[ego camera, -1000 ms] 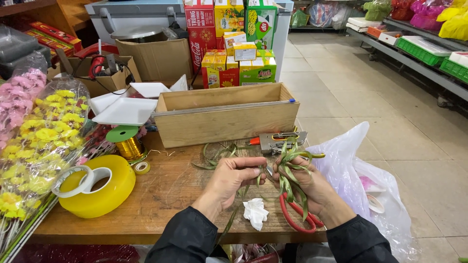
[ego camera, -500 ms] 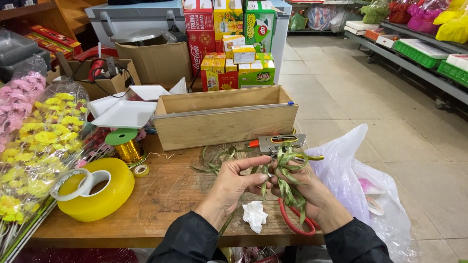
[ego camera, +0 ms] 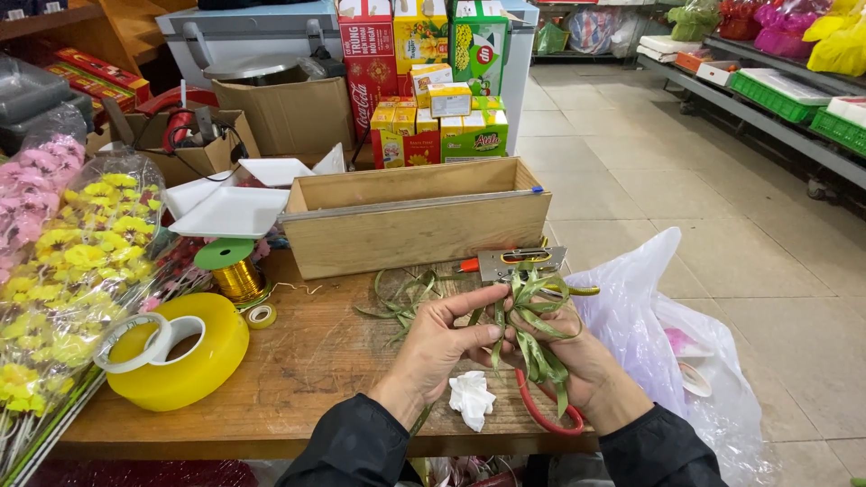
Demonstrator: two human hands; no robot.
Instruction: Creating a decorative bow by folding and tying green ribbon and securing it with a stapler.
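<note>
Both hands work on a small bunch of thin green leaves point(ego camera: 534, 326) held over the wooden table point(ego camera: 316, 370). My left hand point(ego camera: 440, 347) pinches the leaves from the left with thumb and fingers. My right hand point(ego camera: 577, 361) grips the lower part of the same bunch from the right and underneath. A red-handled pair of scissors point(ego camera: 543, 410) lies under my right wrist. More loose green leaves point(ego camera: 401, 299) lie on the table just beyond my left hand. A crumpled white tissue point(ego camera: 472, 399) sits close to my left wrist.
An open wooden box point(ego camera: 410, 216) stands behind the hands, a metal stapler point(ego camera: 519, 263) at its right end. A big yellow tape roll point(ego camera: 185, 356), gold wire spool point(ego camera: 233, 271), white trays point(ego camera: 230, 209) and wrapped yellow flowers point(ego camera: 77, 271) fill the left. A plastic bag point(ego camera: 667, 343) hangs right.
The hands have kept fiddling with the leaf bunch in about the same spot; the fingers shifted slightly along the leaves. Nothing was picked up or put down.
</note>
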